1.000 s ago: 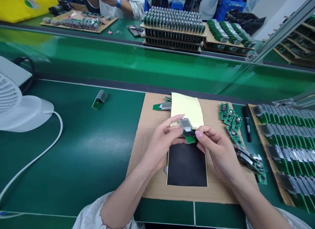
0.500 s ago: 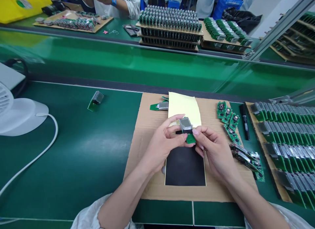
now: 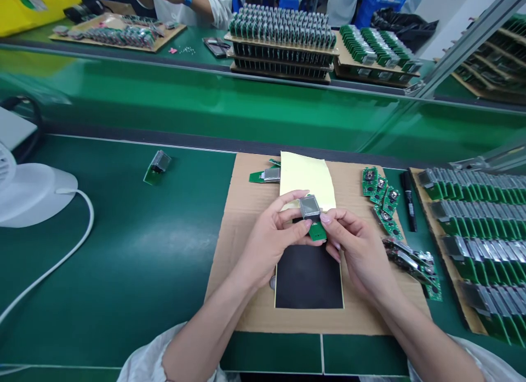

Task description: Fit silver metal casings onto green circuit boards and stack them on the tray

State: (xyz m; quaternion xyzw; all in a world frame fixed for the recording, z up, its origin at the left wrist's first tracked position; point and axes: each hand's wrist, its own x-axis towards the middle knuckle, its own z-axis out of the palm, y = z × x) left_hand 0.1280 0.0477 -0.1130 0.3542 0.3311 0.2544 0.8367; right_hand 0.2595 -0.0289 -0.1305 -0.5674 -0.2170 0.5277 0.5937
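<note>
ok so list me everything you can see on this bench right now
display board: one, green, grey screen, held in both hands
cardboard sheet: one, brown, on the bench
yellow sheet: one, pale, cardboard's far half
black sheet: one, cardboard's near half
second board: one, green, left of yellow sheet
stray board: one, green, bench left of cardboard
loose boards: several, green, cardboard's right edge
marker: one, black, right of them
racked boards: many, green, far right
fan: one, white, far left
co-worker: one, white sleeves, across the belt
left hand: one, grips display board's left side
right hand: one, grips its right side
</note>
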